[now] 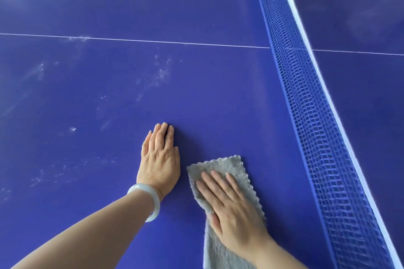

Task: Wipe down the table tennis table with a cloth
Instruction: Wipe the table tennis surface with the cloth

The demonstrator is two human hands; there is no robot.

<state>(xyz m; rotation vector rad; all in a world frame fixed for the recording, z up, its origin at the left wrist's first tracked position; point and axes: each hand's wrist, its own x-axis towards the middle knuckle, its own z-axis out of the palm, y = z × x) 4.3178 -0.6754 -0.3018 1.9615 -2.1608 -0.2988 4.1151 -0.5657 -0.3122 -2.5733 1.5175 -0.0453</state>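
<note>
The right hand (231, 209) lies flat on a grey cloth (225, 172), fingers straight and slightly spread, pressing the fabric onto the blue table tennis table (196, 94) — nothing is curled round the cloth, the palm and fingers simply bear down on it. The cloth is a fluffy strip with a scalloped edge; its far end pokes out beyond the fingertips, and its near end trails back under the wrist toward the bottom edge of the view. Just beside it, to the left and not touching it, the left hand (160, 159) rests palm-down on the bare tabletop, fingers straight and held close together, holding nothing. A pale, translucent bangle (150, 201) circles the left wrist. The blue mesh net (310, 116) with its white top band runs diagonally on the right, near the cloth but apart from it. A thin white centre line (131, 40) crosses the surface farther out — and whitish dusty smears (160, 71) dot the tabletop to the left of and beyond the hands
</note>
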